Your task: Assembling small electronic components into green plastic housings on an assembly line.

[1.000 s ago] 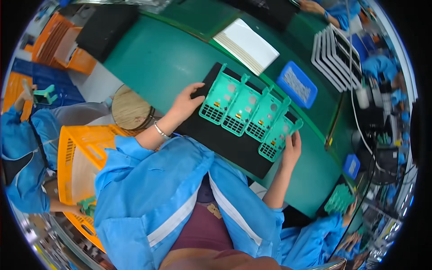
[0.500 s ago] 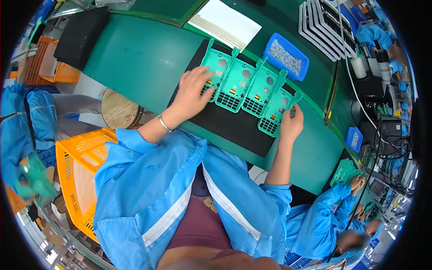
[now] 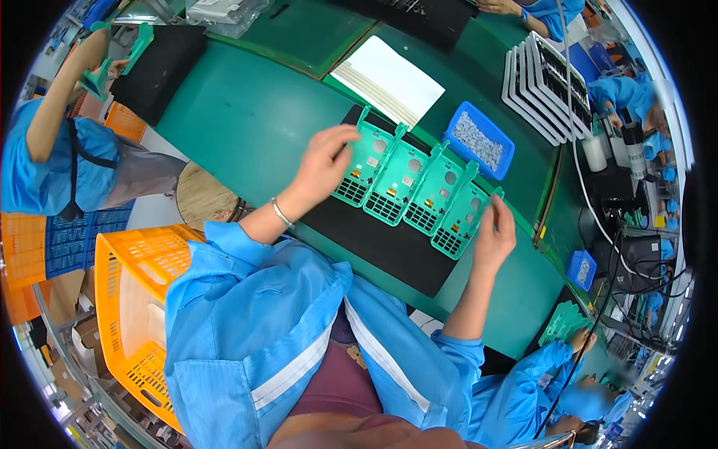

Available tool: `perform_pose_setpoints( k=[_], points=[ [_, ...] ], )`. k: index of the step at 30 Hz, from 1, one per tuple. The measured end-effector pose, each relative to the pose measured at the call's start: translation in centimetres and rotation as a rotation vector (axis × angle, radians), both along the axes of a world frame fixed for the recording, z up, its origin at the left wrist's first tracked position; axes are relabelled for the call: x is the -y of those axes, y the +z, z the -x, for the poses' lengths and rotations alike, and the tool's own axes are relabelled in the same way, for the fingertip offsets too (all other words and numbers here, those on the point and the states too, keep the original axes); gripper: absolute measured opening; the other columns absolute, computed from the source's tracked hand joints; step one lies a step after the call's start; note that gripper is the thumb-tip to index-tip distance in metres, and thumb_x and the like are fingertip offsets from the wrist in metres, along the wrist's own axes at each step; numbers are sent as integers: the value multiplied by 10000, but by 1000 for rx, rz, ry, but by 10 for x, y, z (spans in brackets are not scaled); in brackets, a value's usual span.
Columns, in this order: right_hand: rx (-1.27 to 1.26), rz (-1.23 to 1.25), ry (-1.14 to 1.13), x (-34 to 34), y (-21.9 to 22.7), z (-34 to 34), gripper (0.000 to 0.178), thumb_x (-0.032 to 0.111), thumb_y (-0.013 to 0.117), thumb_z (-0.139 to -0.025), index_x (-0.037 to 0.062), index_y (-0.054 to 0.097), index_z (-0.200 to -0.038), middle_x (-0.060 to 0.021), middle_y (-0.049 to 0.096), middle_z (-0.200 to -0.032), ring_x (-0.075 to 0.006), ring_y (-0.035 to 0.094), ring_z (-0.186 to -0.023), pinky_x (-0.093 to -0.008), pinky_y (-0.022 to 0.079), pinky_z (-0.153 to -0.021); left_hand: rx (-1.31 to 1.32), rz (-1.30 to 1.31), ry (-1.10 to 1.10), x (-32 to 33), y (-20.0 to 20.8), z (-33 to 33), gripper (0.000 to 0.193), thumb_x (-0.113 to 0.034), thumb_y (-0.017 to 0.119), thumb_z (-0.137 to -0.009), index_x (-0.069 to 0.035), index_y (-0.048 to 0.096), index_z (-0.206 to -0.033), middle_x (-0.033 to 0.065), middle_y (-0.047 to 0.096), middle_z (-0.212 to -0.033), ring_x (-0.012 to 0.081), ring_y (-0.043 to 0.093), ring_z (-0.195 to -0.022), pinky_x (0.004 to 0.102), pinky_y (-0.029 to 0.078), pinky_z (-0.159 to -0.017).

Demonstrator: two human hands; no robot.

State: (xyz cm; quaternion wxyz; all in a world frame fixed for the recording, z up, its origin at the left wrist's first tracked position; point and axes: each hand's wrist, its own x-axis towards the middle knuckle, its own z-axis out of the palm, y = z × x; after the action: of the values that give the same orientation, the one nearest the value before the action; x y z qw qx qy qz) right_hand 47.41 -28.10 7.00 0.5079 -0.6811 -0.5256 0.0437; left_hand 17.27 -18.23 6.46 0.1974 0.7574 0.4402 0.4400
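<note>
Several green plastic casings [image 3: 405, 179] with gridded lower ends lie side by side on a black mat [image 3: 374, 243]. At the left end of the row is my left hand [image 3: 323, 165], its fingers curled in toward the thumb by the leftmost casing's edge. Whatever may sit between those fingertips is too small to make out. My right hand [image 3: 493, 238] is at the rightmost casing [image 3: 460, 224], with thumb and fingers apart beside its outer edge. Whether the fingertips touch that casing I cannot tell.
Beyond the row stand a blue bin [image 3: 482, 142] of small pale parts and a white stack of sheets [image 3: 393, 78]. White racks [image 3: 542, 90] are at the back right. An orange crate [image 3: 131, 299] stands at my left. Co-workers [image 3: 67, 150] work on both sides.
My left hand has moved farther up along the leftmost casing and its fingers have curled in. My right hand has shifted slightly outward. At far left, a co-worker now holds green parts over a black mat.
</note>
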Motion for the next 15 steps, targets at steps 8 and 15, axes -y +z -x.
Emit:
perform_pose_setpoints(
  k=[8, 15],
  points=[
    [318, 161, 99, -83, 18, -20, 196, 118, 577, -801, 60, 660, -969, -139, 642, -953, -291, 623, -869, -363, 495, -759, -75, 3, -135, 17, 12, -7, 231, 21, 546, -801, -71, 616, -1000, 109, 616, -1034, 279, 575, -982, 370, 447, -877],
    [511, 598, 190, -161, 4, -39, 418, 297, 637, -727, 100, 619, -1095, -129, 646, -974, -302, 607, -936, -390, 482, -824, -29, 20, -259, 26, 5, -28, 198, 23, 547, -804, -54, 624, -969, 101, 635, -960, 274, 599, -912, 362, 467, -830]
  ],
)
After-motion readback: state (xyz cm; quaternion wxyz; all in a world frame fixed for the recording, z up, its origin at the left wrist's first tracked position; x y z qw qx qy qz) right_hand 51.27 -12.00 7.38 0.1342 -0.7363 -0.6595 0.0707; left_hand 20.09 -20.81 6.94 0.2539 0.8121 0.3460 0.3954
